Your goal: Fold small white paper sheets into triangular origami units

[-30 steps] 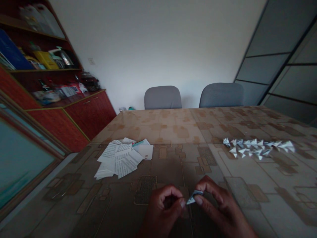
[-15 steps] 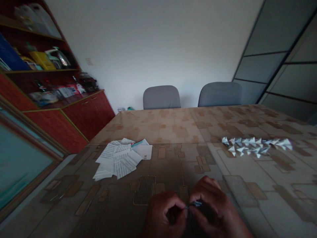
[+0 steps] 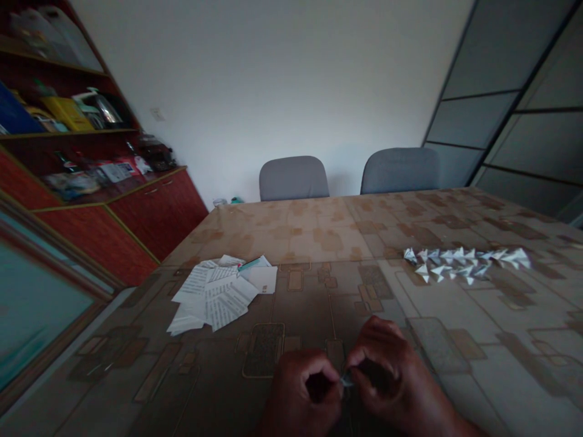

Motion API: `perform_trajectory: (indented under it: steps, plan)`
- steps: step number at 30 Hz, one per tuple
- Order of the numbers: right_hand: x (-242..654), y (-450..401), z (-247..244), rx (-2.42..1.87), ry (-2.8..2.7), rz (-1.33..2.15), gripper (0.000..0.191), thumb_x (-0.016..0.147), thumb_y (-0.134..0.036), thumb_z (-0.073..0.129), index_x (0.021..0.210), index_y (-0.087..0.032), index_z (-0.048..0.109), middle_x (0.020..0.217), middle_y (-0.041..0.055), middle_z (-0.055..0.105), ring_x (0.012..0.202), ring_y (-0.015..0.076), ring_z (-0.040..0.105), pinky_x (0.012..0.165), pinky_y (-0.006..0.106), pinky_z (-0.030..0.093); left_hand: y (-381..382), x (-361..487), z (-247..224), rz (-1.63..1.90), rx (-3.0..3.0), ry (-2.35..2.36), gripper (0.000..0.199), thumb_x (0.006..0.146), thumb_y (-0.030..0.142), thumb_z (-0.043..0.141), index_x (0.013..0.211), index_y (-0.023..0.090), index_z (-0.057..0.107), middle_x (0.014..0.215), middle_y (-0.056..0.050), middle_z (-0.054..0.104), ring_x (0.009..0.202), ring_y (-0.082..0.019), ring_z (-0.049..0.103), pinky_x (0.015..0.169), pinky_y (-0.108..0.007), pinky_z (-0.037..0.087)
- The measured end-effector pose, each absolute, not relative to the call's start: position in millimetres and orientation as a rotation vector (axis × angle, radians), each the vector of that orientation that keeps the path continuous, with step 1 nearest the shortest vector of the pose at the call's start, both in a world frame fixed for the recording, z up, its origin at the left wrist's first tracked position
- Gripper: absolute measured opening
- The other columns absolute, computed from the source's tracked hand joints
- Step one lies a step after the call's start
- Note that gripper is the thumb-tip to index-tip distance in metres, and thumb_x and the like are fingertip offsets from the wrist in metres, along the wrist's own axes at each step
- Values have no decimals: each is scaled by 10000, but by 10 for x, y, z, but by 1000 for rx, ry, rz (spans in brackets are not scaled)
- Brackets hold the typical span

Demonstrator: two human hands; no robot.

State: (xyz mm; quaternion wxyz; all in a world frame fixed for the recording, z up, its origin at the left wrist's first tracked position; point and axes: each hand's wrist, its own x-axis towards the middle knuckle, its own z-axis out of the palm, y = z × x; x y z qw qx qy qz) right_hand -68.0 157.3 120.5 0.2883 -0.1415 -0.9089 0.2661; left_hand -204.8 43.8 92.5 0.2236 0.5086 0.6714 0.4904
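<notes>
My left hand (image 3: pixel 304 388) and my right hand (image 3: pixel 394 373) meet at the near edge of the table, thumb and fingers of each pinched together. Between the fingertips shows a small folded piece of paper (image 3: pixel 347 379), pale and mostly covered by the fingers. Ahead to the left lies a loose pile of printed paper pieces (image 3: pixel 223 297), spread over one another. To the right, folded paper pieces (image 3: pixel 464 258) with pointed tips stand in two rough rows.
A table (image 3: pixel 319 233) with a patterned cover stretches before me. Two grey chairs (image 3: pixel 294 178) stand at its far side, against the wall. On the left is a red-brown cabinet (image 3: pixel 164 206) with a kettle (image 3: pixel 107 109) and other goods on its shelves.
Both hands still pinch the folded paper; the right fingers have shifted, and less of the paper shows beside them. The whole view has turned slightly.
</notes>
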Motion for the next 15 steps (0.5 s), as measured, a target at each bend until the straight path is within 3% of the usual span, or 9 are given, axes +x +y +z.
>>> perform_trajectory:
  steps: [4, 7, 11, 15]
  plan:
    - [-641, 1634, 1232, -524, -2313, 1051, 152, 841, -206, 555, 717, -220, 644, 680, 3, 662, 664, 173, 629, 614, 283, 466, 435, -2084, 842, 1333, 884, 1604, 163, 694, 300, 659, 630, 168, 587, 533, 8, 601, 443, -103, 493, 449, -195, 367]
    - [-625, 1612, 1190, -573, -2202, 1281, 108, 845, -306, 613, 863, -221, 677, 801, 17, 695, 746, 182, 661, 648, 271, 509, 435, -2109, 851, 1341, 717, 1442, 308, 692, 430, 731, 675, 159, 585, 555, 0, 639, 411, -91, 506, 445, -198, 393]
    - [-641, 1548, 1069, -604, -2194, 1350, 128, 831, -268, 624, 731, -191, 643, 698, 1, 631, 636, 150, 618, 585, 245, 483, 414, -2083, 897, 1355, 711, 1431, 323, 702, 439, 757, 685, 154, 607, 602, -11, 669, 437, -93, 543, 466, -196, 410]
    - [-641, 1565, 1045, -599, -2192, 1383, 177, 852, -301, 615, 727, -181, 651, 713, 9, 619, 654, 157, 614, 609, 263, 482, 382, -2043, 874, 1348, 730, 1445, 302, 711, 422, 750, 673, 157, 612, 608, -2, 657, 459, -97, 549, 476, -195, 416]
